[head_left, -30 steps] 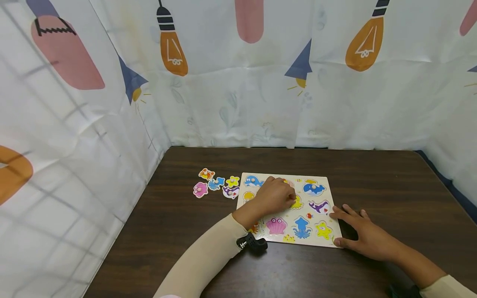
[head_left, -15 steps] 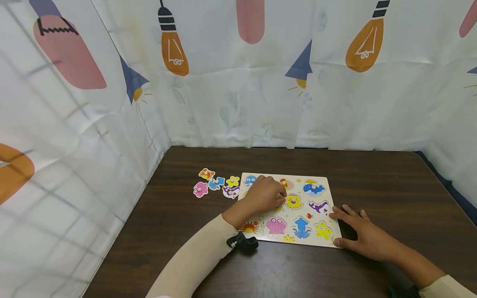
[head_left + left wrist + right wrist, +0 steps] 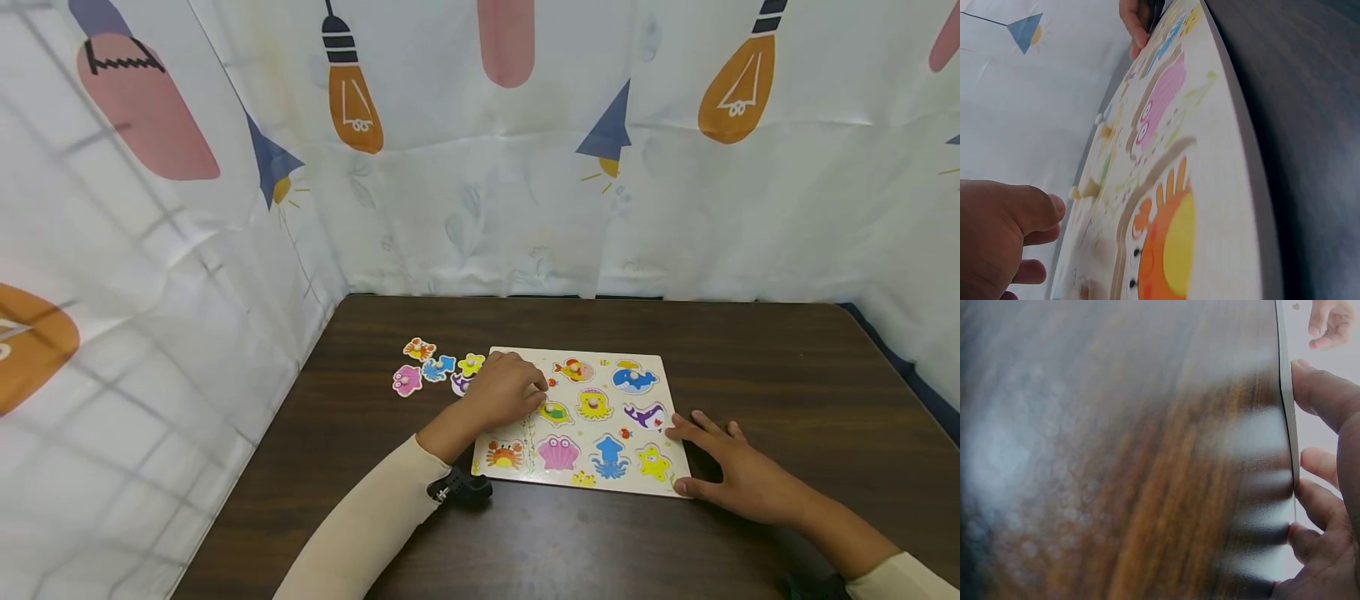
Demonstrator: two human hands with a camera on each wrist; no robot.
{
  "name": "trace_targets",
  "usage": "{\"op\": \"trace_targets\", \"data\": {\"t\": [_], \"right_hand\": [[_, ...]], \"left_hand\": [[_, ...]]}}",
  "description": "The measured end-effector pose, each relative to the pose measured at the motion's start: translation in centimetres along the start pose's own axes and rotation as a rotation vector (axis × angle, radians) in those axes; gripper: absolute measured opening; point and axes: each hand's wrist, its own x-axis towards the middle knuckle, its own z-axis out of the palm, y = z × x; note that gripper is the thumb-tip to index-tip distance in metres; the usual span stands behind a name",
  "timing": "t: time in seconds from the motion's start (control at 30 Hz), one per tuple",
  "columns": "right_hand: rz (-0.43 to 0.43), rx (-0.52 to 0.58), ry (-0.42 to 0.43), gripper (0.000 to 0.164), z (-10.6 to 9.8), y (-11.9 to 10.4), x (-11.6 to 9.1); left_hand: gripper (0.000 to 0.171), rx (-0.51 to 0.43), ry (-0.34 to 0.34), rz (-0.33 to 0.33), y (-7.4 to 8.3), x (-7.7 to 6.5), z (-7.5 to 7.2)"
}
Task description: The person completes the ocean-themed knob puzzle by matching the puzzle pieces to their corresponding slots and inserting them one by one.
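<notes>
The wooden peg puzzle board (image 3: 517, 472), printed with sea animals, lies flat on the table. Over its left part hovers my left hand (image 3: 498, 390), fingers loosely bent; in the left wrist view nothing shows between thumb and fingers. My right hand (image 3: 742, 475) rests at the board's right edge with spread fingers, its thumb by the near corner. Knobbed pieces sit in the board: a turtle (image 3: 555, 412), an octopus (image 3: 594, 404), a fish (image 3: 576, 370) and a whale (image 3: 634, 380). The crab recess (image 3: 504, 454) and pink shell recess (image 3: 558, 452) hold no piece.
Loose pieces lie left of the board: a crab (image 3: 419, 349), a pink shell (image 3: 407, 381), a blue squid (image 3: 438, 368), a yellow star (image 3: 472, 364) and a purple whale (image 3: 461, 383), partly hidden by my left hand. White curtains (image 3: 480, 217) enclose the dark table (image 3: 787, 358).
My left hand has moved left across the board, away from the octopus piece, uncovering the octopus, the fish and then the turtle. The right hand and the board have stayed put.
</notes>
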Motion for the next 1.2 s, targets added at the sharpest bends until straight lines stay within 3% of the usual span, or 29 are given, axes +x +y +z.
{"op": "trace_targets", "data": {"t": [0.43,0.73,1.0,1.2], "right_hand": [[0.019,0.011,-0.002,0.079,-0.1,0.2,-0.1],[0.030,0.008,-0.008,0.080,0.0,0.2,0.0],[0.026,0.007,-0.008,0.080,0.0,0.2,0.1],[0.022,0.008,-0.005,0.080,0.0,0.1,0.1]], "left_hand": [[0.011,0.002,0.029,-0.111,-3.0,-2.8,-1.8],[0.013,0.002,0.054,-0.191,-5.5,-4.5,-1.9],[0.011,-0.015,0.081,-0.216,-7.0,-5.8,-1.9],[0.006,-0.026,0.118,-0.182,-7.7,-6.4,-1.7]]}}
